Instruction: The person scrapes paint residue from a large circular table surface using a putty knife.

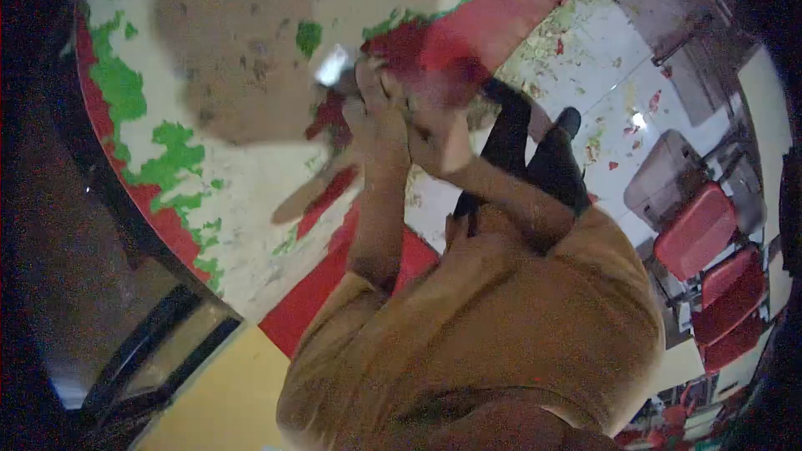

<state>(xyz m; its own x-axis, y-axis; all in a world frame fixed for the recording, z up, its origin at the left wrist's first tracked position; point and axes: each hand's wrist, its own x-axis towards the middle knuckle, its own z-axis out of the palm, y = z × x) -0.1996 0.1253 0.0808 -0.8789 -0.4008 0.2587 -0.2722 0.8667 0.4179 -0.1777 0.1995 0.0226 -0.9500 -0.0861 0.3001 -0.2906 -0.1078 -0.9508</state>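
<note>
My left hand (374, 104) is over the pale surface, its fingers curled beside a small shiny silver thing (334, 67). That thing has a darker end close to my fingers, but blur hides what it is. My right hand (430, 138) is just to the right, close against the left one. Motion smears its fingers, so their grip does not show. A blurred red shape (451, 54) is just beyond my hands. Beneath them is a whitish surface (251, 179) with ragged green patches (175, 154) and red areas.
Red and yellow-green scraps (597, 146) are scattered over the light tiled floor (601, 75). Red chairs (697, 230) are at the right. My dark shoes (568, 123) show beyond my right forearm. A dark curved edge (138, 230) bounds the pale surface at left.
</note>
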